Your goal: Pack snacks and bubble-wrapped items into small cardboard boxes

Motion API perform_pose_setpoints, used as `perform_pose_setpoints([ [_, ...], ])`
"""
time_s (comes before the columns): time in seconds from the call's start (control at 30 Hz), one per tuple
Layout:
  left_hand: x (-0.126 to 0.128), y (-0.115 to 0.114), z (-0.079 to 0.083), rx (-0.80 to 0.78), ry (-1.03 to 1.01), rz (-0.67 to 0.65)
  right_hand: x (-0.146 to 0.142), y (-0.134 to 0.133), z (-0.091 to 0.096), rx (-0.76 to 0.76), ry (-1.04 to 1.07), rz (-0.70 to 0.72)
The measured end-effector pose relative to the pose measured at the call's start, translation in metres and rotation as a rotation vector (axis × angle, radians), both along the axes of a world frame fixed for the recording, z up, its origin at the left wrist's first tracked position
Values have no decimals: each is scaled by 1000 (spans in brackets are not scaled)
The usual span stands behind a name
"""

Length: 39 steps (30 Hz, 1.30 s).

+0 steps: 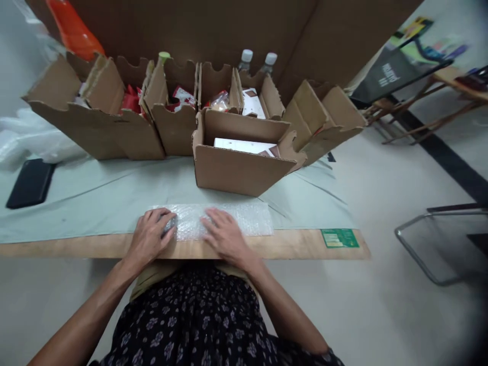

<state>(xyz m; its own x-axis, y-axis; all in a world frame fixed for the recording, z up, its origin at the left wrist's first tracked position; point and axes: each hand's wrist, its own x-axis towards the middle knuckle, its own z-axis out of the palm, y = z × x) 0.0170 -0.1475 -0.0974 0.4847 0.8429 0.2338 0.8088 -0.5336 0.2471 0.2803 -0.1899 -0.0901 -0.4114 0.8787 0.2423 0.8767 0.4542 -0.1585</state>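
A strip of clear bubble wrap (244,216) lies along the front edge of the table. At its left end my left hand (150,231) is closed around a small greyish item (169,223) that seems covered by the wrap; its kind cannot be made out. My right hand (223,234) rests palm down on the middle of the strip, fingers spread and slightly blurred, gripping nothing. Just beyond the wrap stands an open cardboard box (240,173) with a white box (244,146) inside.
Behind stands a row of open cardboard bins (173,127) with red packets (131,99) and other goods. A black phone-like slab (31,183) and bubble wrap (41,140) lie at the left. A green card (339,238) is at the right front edge; a metal-framed chair (419,254) stands beyond.
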Motion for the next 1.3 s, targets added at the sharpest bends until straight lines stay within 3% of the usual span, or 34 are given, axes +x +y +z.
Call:
perform_pose_setpoints([
  [0.17, -6, 2, 2, 31, -56, -17, 135, -53, 1, 120, -34, -525],
  [0.23, -12, 0, 4, 89, -114, 71, 161, -58, 2, 147, -22, -656],
  [0.3, -20, -3, 6, 146, -119, 238, 163, -49, -1, 113, 4, -674],
  [0.43, -29, -5, 5, 35, -117, 465, 129, -15, -11, 18, 39, -621],
  [0.6, -9, -3, 9, -67, -321, 440, 110, -10, -17, 15, 270, -513],
  [0.7, -6, -9, 17, -136, -431, 419, 106, -22, -11, 32, 424, -555],
  [0.77, -12, -17, 23, -263, -591, 440, 97, -24, 2, 107, 466, -551],
  [0.87, -29, -33, 30, -374, -827, 534, 69, -10, 38, 317, 407, -351],
  [1.0, -48, -59, 36, -365, -957, 612, 3, 39, 99, 521, 258, 92],
  [1.07, -51, -71, 38, -383, -990, 641, -36, 76, 120, 532, 176, 244],
  [1.2, -48, -84, 40, -428, -1003, 683, -97, 146, 136, 448, -98, 282],
  [1.3, -46, -87, 45, -504, -1021, 625, -101, 157, 135, 386, -85, 247],
])
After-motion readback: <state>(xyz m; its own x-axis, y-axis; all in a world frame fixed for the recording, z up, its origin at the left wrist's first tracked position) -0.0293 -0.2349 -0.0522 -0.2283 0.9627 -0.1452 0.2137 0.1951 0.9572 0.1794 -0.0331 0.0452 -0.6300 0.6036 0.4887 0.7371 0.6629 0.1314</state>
